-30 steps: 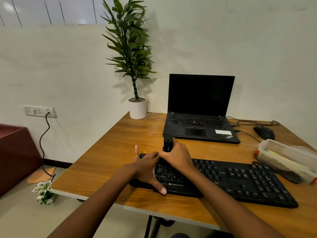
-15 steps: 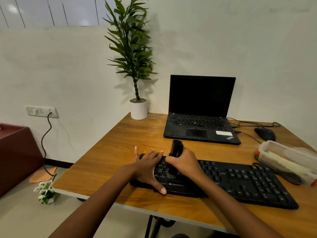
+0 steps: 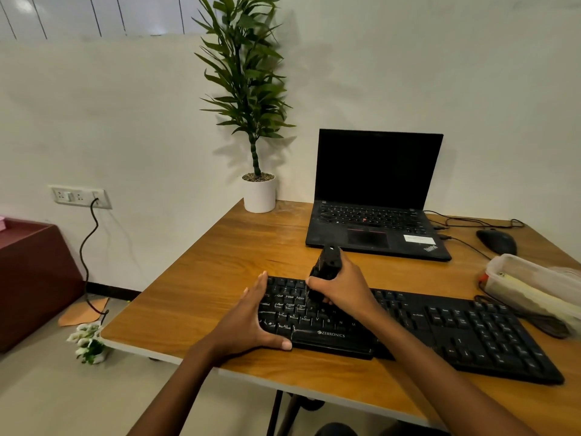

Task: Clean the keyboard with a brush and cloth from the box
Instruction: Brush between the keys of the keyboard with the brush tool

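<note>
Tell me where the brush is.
In the head view the brush stands near the middle, gripped by the right hand, its lower end on the left part of the keyboard, in front of the laptop.

"ZEBRONICS" on keyboard (image 3: 330, 336); "ThinkPad" on laptop (image 3: 430, 247)

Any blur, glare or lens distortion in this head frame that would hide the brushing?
Head view: soft, even light; the plant throws faint shadows on the wall behind. Head view: its leaves and the brush in the right hand look smeared, while the keyboard logo reads sharp. Head view: wide-angle bending at the edges; the laptop screen shows no glare.
</note>
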A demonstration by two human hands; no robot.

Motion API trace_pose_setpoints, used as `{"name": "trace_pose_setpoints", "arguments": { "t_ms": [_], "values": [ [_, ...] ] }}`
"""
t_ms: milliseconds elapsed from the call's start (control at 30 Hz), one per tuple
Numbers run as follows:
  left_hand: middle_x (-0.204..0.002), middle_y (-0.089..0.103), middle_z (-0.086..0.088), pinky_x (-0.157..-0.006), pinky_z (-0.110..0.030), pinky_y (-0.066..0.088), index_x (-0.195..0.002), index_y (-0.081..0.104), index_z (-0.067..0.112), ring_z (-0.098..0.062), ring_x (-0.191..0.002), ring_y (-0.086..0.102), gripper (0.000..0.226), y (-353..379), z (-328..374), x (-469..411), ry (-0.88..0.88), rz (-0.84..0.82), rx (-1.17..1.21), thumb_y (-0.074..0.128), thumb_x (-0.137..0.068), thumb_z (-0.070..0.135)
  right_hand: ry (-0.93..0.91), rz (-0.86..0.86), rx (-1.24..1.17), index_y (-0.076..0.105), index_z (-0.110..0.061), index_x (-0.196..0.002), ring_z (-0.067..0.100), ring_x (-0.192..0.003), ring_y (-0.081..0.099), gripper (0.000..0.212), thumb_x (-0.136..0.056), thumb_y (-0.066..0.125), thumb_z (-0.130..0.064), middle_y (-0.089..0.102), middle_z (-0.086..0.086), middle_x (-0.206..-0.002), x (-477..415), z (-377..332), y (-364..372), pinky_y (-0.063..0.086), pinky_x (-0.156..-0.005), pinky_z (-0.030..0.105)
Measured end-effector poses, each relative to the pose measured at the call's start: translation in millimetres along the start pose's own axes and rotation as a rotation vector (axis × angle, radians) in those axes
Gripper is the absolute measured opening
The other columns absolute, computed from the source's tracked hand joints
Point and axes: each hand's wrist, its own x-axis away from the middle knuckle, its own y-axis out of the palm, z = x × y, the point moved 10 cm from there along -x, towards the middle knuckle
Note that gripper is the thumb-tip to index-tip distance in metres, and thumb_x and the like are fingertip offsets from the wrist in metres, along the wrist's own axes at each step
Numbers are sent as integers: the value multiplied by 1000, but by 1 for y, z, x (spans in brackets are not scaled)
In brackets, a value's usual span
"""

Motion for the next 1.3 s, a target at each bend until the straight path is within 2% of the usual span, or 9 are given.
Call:
{"name": "trace_pose_setpoints", "arguments": {
  "t_ms": [233,367,467,533,700,933,1067,1167,1300],
  "values": [
    [-159,2,6,-118,-47,11,-146,-18,34,-21,-146,-6,149,0,-1,1,-21,10,26,76,-37,76,104,-147,67,48,-17,-81,13,-42,54,22,-77,69,-21,64,4,-72,7,0,17,44,-38,21],
    [-159,5,5,-118,-47,12,-146,-17,34,-21,-146,-3,150,-1,-2,1,-31,23,31,76,-36,77,32,30,62,47,-23,-81,10,-45,56,26,-75,72,-24,62,-1,-72,3,-7,3,47,-40,21],
    [-159,4,6,-118,-44,10,-146,-17,33,-20,-145,-6,150,-1,0,2,-29,21,39,76,-37,76,-4,-11,149,48,-26,-82,7,-55,57,28,-70,72,-28,61,-5,-73,18,-3,25,49,-47,22],
    [-159,4,4,-117,-43,10,-146,-17,33,-20,-145,-6,150,-3,-1,3,-32,23,47,76,-37,76,53,-88,106,47,-22,-81,7,-44,53,26,-72,71,-27,62,-2,-71,15,-2,31,44,-40,20],
    [-159,9,4,-118,-45,14,-147,-15,33,-20,-146,0,149,-3,-1,2,-34,24,59,79,-38,72,-7,81,44,46,-27,-81,7,-50,55,27,-74,73,-25,63,0,-76,6,-8,8,41,-40,13],
    [-159,12,2,-117,-48,20,-147,-16,34,-22,-146,8,151,-2,0,3,-33,26,53,79,-37,73,119,25,-45,49,-17,-85,11,-39,53,23,-77,69,-23,64,3,-70,1,0,2,46,-38,22],
    [-159,12,3,-117,-49,20,-146,-16,36,-21,-146,8,150,-2,-1,2,-33,23,62,80,-37,72,33,-138,30,47,-21,-81,13,-51,56,25,-75,71,-22,59,-1,-74,9,-1,22,49,-46,25],
    [-159,10,4,-117,-48,17,-146,-16,36,-20,-146,4,149,-2,-1,1,-38,23,65,80,-38,72,-74,-45,274,46,-26,-79,13,-67,55,28,-69,71,-28,56,-5,-75,4,-11,10,48,-58,29],
    [-159,10,3,-116,-49,21,-145,-16,38,-22,-146,9,150,0,-1,2,-45,18,80,80,-36,72,-102,-152,50,47,-24,-80,10,-65,57,27,-75,73,-20,57,-2,-78,9,-12,19,47,-52,23]
  ]
}}
